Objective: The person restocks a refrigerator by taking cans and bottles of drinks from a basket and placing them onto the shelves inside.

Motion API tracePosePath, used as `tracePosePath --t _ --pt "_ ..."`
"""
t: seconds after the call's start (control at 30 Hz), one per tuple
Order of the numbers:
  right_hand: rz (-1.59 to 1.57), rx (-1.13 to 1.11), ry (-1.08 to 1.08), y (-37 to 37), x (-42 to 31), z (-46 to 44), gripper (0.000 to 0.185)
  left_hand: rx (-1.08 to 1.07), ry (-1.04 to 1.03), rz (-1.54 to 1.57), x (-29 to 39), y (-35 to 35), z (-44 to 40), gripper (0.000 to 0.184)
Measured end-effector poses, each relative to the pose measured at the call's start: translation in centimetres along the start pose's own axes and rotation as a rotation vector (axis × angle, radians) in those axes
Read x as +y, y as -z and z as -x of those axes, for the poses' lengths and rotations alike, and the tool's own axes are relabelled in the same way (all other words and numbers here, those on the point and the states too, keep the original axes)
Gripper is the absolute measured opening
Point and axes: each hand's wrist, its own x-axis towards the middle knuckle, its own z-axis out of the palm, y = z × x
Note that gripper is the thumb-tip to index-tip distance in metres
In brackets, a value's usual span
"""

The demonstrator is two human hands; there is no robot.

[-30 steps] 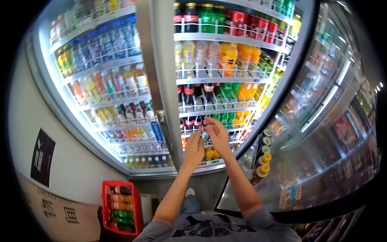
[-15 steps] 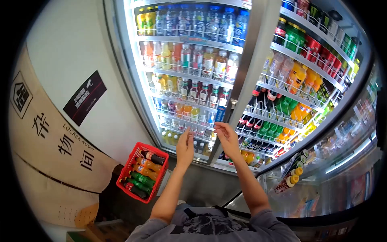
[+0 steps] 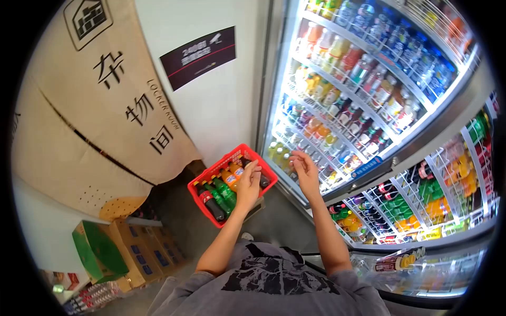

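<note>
My left hand is raised over the right part of a red basket, its fingers bent close together; whether anything is between them is too small to tell. Inside the basket lie dark cola bottles, green bottles and orange bottles. To the right of the basket, my right hand hangs in the air before the lower shelves of a lit fridge, thumb and fingers curved apart with nothing between them.
A second fridge section with drinks is at the right, near a glass door with bottles behind it. On the left hang a beige curtain and a dark sign. Cardboard boxes stand at lower left.
The view has swung left and down from the fridge to the basket. My hands were close together before the right fridge shelves; now they are farther apart, the left one over the basket.
</note>
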Motion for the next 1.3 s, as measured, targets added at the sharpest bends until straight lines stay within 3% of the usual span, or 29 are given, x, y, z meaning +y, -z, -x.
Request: tracePosePath --t 0.23,0.43,0.57,0.7,0.9,1.03,1.07,1.17,1.3 --pt "-0.099 -0.168 -0.065 -8.8 3.2 -3.0 0.027 0.169 0.132 -0.029 -3.2 9.9 0.3 0.039" --pt "-0.032 -0.525 -0.187 -15.1 13.2 -1.6 0.031 0.403 0.244 -0.012 -7.3 15.4 3.7 0.039" --pt "0.048 -0.737 -0.325 -18.5 15.6 -0.1 0.033 0.597 0.332 -0.153 -10.1 17.2 7.5 0.042" --pt "0.059 -0.769 -0.379 -21.8 18.7 0.3 0.033 0.711 0.413 -0.249 -13.3 17.6 9.4 0.044" --pt "0.336 -0.819 -0.487 -24.1 22.7 0.6 0.042 0.752 0.511 -0.210 -18.1 16.9 9.8 0.052" --pt "0.463 -0.808 -0.450 -25.8 27.0 2.1 0.063 0.727 0.620 -0.243 -21.4 16.1 10.7 0.056" --pt "0.478 -0.814 -0.460 -26.2 27.8 2.4 0.076 0.734 0.637 -0.235 -22.4 15.9 10.9 0.056" --pt "0.553 -0.826 -0.369 -27.3 30.6 3.5 0.081 0.696 0.700 -0.267 -24.2 15.5 11.9 0.055" --pt "0.646 -0.803 -0.428 -28.4 30.6 4.3 0.090 0.742 0.690 -0.223 -23.5 15.3 11.7 0.052"
